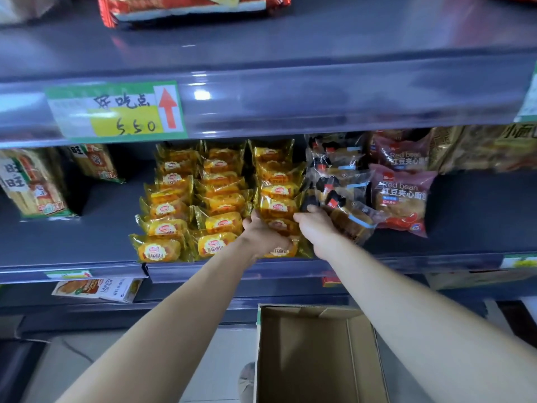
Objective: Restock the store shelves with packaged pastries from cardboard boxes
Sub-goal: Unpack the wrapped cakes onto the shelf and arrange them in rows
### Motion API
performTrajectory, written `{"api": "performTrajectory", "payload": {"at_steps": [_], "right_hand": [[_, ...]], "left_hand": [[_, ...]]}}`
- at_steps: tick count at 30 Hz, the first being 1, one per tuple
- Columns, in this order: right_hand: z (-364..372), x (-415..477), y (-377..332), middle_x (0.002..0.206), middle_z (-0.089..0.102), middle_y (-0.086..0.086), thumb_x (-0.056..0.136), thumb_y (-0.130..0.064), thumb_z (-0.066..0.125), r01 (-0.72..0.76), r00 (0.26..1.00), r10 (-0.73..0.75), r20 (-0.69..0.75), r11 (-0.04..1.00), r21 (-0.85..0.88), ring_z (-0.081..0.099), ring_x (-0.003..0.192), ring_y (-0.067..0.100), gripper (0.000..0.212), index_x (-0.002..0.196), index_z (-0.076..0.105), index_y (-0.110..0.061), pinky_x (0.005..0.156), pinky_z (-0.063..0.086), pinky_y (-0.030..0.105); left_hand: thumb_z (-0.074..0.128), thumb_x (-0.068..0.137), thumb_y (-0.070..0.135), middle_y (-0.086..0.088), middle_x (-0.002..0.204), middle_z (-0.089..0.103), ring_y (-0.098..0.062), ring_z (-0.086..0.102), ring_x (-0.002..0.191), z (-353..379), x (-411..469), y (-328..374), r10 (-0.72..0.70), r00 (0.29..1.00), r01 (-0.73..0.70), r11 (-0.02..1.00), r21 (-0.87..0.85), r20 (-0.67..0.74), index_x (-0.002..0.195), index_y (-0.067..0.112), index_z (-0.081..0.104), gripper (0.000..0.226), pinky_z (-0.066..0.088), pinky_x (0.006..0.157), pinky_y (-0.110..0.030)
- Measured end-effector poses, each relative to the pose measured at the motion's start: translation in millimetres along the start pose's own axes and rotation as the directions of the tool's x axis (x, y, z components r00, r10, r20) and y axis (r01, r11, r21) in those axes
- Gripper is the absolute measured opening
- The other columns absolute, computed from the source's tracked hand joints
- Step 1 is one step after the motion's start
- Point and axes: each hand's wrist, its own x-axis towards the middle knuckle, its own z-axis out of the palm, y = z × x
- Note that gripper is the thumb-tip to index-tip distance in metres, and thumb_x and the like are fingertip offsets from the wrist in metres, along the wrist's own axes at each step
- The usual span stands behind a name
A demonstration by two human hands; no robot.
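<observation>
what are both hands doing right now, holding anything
Left hand: on the right row of yellow pastries, grip cannot be told.
Right hand: between that row and the dark packs, grip cannot be told.

Head camera looks forward and down, close to the shelf (single view).

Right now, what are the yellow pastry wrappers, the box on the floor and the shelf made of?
The yellow pastry wrappers look like thin shiny plastic film: they crinkle, catch the light, and partly show the pastry inside. The box looks like plain brown cardboard, dull, with folded flaps. The shelf seems to be painted metal, smooth dark grey, though plastic can't be ruled out; its front strip reflects light.
</observation>
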Motion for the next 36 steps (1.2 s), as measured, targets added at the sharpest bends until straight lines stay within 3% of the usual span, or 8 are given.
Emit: {"api": "performTrajectory", "payload": {"at_steps": [3,10,14,17,20,25,29,36], "right_hand": [[-1.1,7.8,-5.1,0.151,0.031,0.004,0.097,-0.032,0.047,0.012,1.0,-0.01,-0.029,0.998,0.07,0.035,0.136,0.027,0.055,0.147,0.028,-0.018,0.106,0.034,0.037],[3.1,15.1,-2.3,0.144,0.043,0.003,0.096,-0.032,0.05,0.015,0.998,-0.007,-0.056,0.989,0.147,0.042,0.13,0.024,0.045,0.139,0.043,-0.019,0.102,0.035,0.033],[2.6,18.3,-4.9,0.152,0.031,0.002,0.096,-0.043,0.044,0.004,0.999,0.001,-0.033,0.989,0.147,0.033,0.138,0.025,0.054,0.146,0.033,-0.024,0.109,0.03,0.039],[1.1,22.3,-7.6,0.153,0.03,0.003,0.097,-0.048,0.04,-0.011,1.0,0.015,-0.022,0.988,0.153,0.032,0.138,0.026,0.055,0.146,0.032,-0.025,0.11,0.029,0.041],[0.7,26.2,-8.1,0.151,0.033,0.006,0.096,-0.053,0.038,-0.032,0.999,0.036,-0.017,0.986,0.161,0.034,0.137,0.028,0.058,0.145,0.034,-0.023,0.11,0.031,0.041],[1.4,32.5,-9.2,0.15,0.036,0.008,0.093,-0.057,0.04,-0.054,0.999,0.053,0.014,0.973,0.226,0.037,0.135,0.028,0.063,0.144,0.035,-0.02,0.111,0.033,0.045],[1.7,36.4,-5.3,0.148,0.038,0.007,0.091,-0.058,0.043,-0.055,0.998,0.054,0.012,0.958,0.283,0.039,0.133,0.027,0.061,0.141,0.039,-0.023,0.11,0.034,0.045],[2.6,47.8,-12.9,0.152,0.031,0.005,0.092,-0.061,0.038,-0.01,0.999,0.002,0.039,0.978,0.209,0.033,0.137,0.028,0.061,0.144,0.033,-0.031,0.112,0.03,0.045]], "left_hand": [[0.079,0.064,0.007,-0.01,0.149,0.027,-0.029,0.031,0.136,-4.8,9.8,0.5,-0.022,0.999,0.025,0.992,-0.121,0.025,0.149,0.022,-0.009,0.123,0.033,0.111,-0.044],[0.079,0.066,0.002,-0.009,0.148,0.031,-0.028,0.031,0.138,-4.9,19.6,-1.8,-0.008,1.0,0.012,0.991,-0.135,0.029,0.149,0.02,-0.01,0.123,0.032,0.113,-0.043],[0.075,0.069,-0.005,-0.008,0.146,0.035,-0.028,0.033,0.136,-6.3,20.3,0.4,0.001,0.997,0.019,0.965,-0.26,0.078,0.149,0.019,-0.012,0.121,0.032,0.112,-0.042],[0.081,0.068,0.009,-0.009,0.137,0.046,-0.029,0.048,0.124,-7.2,23.7,3.6,-0.011,0.997,0.04,0.911,-0.41,0.072,0.149,0.025,0.0,0.115,0.042,0.104,-0.047],[0.078,0.072,0.028,-0.009,0.137,0.047,-0.03,0.051,0.122,-5.9,28.7,8.3,-0.03,0.999,0.018,0.917,-0.397,-0.023,0.147,0.027,0.011,0.1,0.044,0.102,-0.046],[0.072,0.071,0.039,-0.01,0.136,0.046,-0.031,0.053,0.119,-3.7,33.1,16.1,-0.052,0.996,0.016,0.912,-0.41,-0.077,0.143,0.034,0.013,0.093,0.046,0.099,-0.048],[0.074,0.071,0.036,-0.009,0.141,0.042,-0.032,0.049,0.123,-1.8,39.5,11.4,-0.068,0.99,0.006,0.896,-0.444,-0.122,0.144,0.03,0.016,0.093,0.045,0.101,-0.049],[0.07,0.082,0.027,-0.012,0.136,0.047,-0.032,0.052,0.119,-6.1,48.1,21.5,-0.076,0.989,0.003,0.868,-0.497,-0.127,0.145,0.02,0.014,0.084,0.045,0.101,-0.047]]}}
